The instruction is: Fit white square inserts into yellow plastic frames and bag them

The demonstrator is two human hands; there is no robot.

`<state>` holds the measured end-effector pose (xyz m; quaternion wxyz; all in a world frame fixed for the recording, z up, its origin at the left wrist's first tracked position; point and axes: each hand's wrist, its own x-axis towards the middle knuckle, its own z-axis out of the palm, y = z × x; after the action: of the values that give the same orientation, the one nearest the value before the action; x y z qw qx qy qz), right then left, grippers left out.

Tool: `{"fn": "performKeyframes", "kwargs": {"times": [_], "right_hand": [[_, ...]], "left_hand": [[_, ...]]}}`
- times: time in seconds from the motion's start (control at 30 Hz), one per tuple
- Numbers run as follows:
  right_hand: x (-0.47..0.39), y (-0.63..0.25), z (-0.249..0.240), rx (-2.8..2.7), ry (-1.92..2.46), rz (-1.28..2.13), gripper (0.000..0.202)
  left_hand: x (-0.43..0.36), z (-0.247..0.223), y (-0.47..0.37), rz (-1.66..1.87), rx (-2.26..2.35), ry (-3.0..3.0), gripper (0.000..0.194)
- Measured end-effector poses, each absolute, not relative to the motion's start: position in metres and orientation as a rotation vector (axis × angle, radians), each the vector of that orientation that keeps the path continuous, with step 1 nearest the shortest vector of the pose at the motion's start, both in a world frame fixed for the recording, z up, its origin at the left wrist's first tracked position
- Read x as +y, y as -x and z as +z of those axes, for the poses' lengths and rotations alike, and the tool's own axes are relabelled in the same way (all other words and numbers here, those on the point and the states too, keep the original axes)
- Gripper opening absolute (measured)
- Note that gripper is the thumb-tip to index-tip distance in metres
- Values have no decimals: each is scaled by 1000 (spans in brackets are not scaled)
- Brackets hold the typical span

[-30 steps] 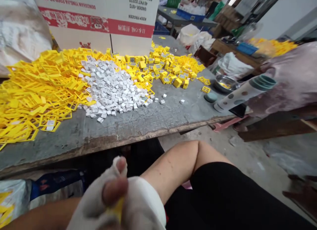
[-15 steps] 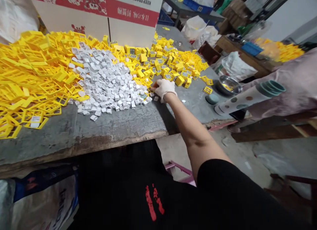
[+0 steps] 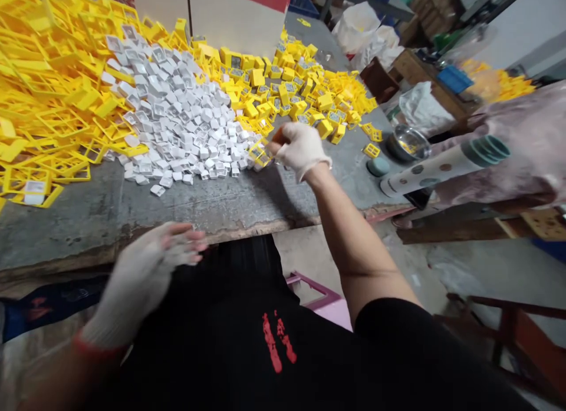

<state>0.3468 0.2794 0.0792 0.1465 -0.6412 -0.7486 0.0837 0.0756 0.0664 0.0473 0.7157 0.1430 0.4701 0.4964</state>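
My right hand (image 3: 301, 147), in a white glove with bare fingertips, is closed at the front edge of the heaps. Its fingertips pinch a small yellow plastic frame (image 3: 260, 154) with window-like openings. Close by on the left lies a heap of small white plastic caps (image 3: 190, 116). Beyond the hand are yellow block-shaped pieces (image 3: 305, 98) with grey parts inside. My left hand (image 3: 154, 266), gloved the same way, hovers by the table's front edge near my lap. Motion smears its fingers, so what they hold, if anything, does not show.
A large heap of yellow frames (image 3: 53, 86) covers the table's left side, with a carton (image 3: 247, 22) behind. On the right stand a metal bowl (image 3: 409, 144), a teal lid (image 3: 378, 167) and a tilted white tumbler (image 3: 433, 168). A person in pale clothing (image 3: 522, 140) is at the right.
My left hand has come into view at the lower left. My right hand has drawn slightly nearer with the yellow frame at its fingertips. The view has tipped downward.
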Motion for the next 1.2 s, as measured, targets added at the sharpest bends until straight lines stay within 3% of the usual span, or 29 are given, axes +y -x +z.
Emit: {"fn": "performKeyframes", "kwargs": {"times": [0.17,0.27,0.4,0.53,0.67,0.77,0.97,1.1,1.2], "right_hand": [[182,-325,44,-2409,1168,667,14],[171,-351,22,-2375,1028,723,13],[225,-417,-4,-1980,1493,435,21],[285,-446,-18,-1991,1791,265,34],[285,-430,-16,-2046,1872,261,23],[243,-409,-5,-2044,1589,364,25],[150,-360,20,-2246,905,455,25],[138,-344,9,-2220,732,434,39],[156,-362,0,-2280,669,455,47]], "left_hand": [[91,26,-125,911,802,-268,40],[89,30,-128,919,836,-273,43],[82,37,-114,983,947,-253,54],[86,38,-111,1072,1033,-258,43],[92,37,-119,1084,1013,-216,46],[94,33,-127,1080,945,-250,56],[91,19,-132,1013,841,-365,57],[88,20,-129,988,813,-357,50],[89,23,-126,999,842,-322,58]]}}
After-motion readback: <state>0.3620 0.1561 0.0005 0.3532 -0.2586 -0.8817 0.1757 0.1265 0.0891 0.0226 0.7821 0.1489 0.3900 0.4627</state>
